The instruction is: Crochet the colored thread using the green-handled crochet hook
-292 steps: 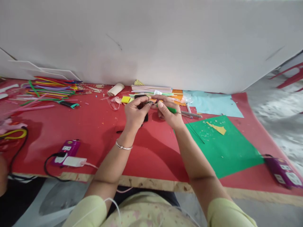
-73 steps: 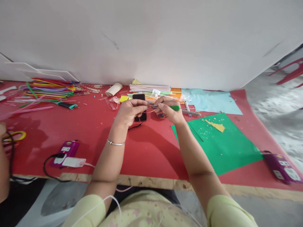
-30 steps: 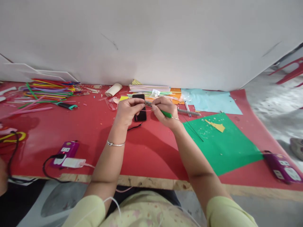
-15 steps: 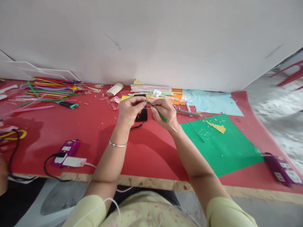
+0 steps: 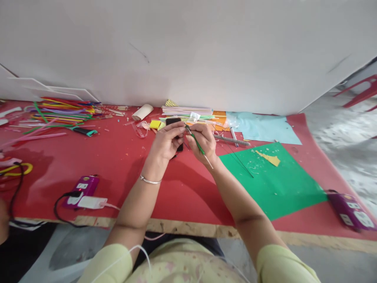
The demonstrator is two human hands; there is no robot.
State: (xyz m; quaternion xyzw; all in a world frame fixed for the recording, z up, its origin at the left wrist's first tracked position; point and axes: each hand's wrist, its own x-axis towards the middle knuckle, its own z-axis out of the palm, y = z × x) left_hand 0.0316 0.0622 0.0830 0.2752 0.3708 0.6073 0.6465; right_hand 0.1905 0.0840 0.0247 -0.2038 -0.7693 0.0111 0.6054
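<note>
Both hands are close together above the middle of the table. In my right hand (image 5: 203, 142) is a slim rod (image 5: 198, 144) with a green middle and a thin pale end pointing down toward the wrist. Its kind is unclear. The other end of the rod reaches the fingertips of my left hand (image 5: 167, 140), whose thumb and fingers are pinched together. What they pinch is too small to make out. Partly hidden behind the left fingers lies a black phone (image 5: 173, 121).
Bundled coloured strips (image 5: 63, 112) and a teal-black cutter (image 5: 85, 130) lie left. A cardboard tube (image 5: 143, 112) and straws (image 5: 187, 111) line the wall. A green sheet (image 5: 290, 184) covers the right side. Purple power strips (image 5: 85, 184) sit near the front edge.
My left hand has shifted slightly right and down, uncovering a yellow pad beside the phone. The rod's pale end has swung left, standing steeper.
</note>
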